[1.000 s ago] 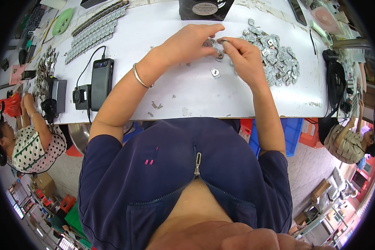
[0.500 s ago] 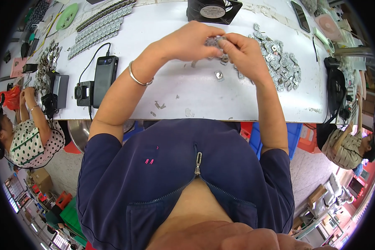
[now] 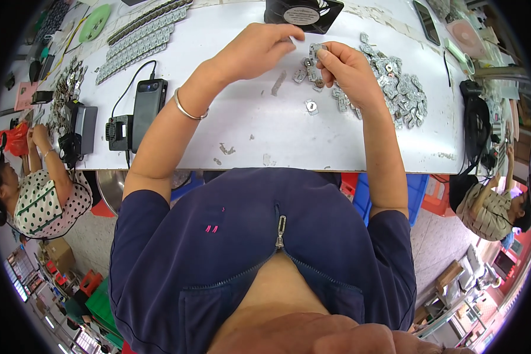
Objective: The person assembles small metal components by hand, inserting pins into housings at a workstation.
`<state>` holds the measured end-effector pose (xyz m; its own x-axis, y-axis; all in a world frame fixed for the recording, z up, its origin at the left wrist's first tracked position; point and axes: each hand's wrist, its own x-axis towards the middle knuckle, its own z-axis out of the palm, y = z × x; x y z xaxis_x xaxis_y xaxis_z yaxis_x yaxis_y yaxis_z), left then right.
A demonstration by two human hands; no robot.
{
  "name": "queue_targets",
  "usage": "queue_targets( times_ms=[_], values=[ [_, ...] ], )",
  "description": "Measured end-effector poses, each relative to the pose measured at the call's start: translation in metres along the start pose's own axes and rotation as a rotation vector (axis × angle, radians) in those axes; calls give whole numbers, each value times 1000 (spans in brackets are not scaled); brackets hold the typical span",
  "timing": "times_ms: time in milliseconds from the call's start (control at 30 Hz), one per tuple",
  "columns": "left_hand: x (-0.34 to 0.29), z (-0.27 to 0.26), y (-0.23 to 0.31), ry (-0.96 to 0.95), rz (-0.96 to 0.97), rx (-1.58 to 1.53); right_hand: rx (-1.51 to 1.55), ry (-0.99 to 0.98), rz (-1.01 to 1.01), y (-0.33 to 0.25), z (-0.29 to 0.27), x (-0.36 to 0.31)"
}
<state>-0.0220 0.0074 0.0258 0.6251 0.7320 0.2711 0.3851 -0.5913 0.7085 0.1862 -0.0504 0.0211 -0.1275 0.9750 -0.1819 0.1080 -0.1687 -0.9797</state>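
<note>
- Head view: right hand (image 3: 349, 69) pinches a grey metal piece (image 3: 314, 49); best held lightly.
- Left hand (image 3: 255, 52), left of it, half-curled; contents I cannot tell.

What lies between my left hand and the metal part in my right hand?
A strip of white tabletop separates the left hand from the metal part, in the head view.

From my side, left forearm (image 3: 170, 134) slants inward, left hand (image 3: 259, 50) loosely uncurled, back showing, apart from right hand (image 3: 350, 72) in a thumb-and-finger pinch, right forearm (image 3: 383, 144) angled nearly straight ahead.
</note>
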Motion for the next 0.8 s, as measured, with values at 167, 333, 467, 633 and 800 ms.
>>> queue_targets(
  times_ms=[167, 333, 467, 633, 800],
  values=[
    [-8, 18, -6, 193, 222, 223, -118, 48, -23, 0, 7, 1],
    [-9, 17, -10, 222, 295, 345, -148, 75, -86, 1, 13, 4],
    [-8, 15, -15, 260, 364, 370, -173, 71, -68, -1, 14, 8],
    [-5, 17, -23, 305, 407, 376, -182, 95, -93, -5, 19, 10],
    [2, 19, -29, 367, 340, 308, -255, 145, -158, -4, 18, 22]
  ],
)
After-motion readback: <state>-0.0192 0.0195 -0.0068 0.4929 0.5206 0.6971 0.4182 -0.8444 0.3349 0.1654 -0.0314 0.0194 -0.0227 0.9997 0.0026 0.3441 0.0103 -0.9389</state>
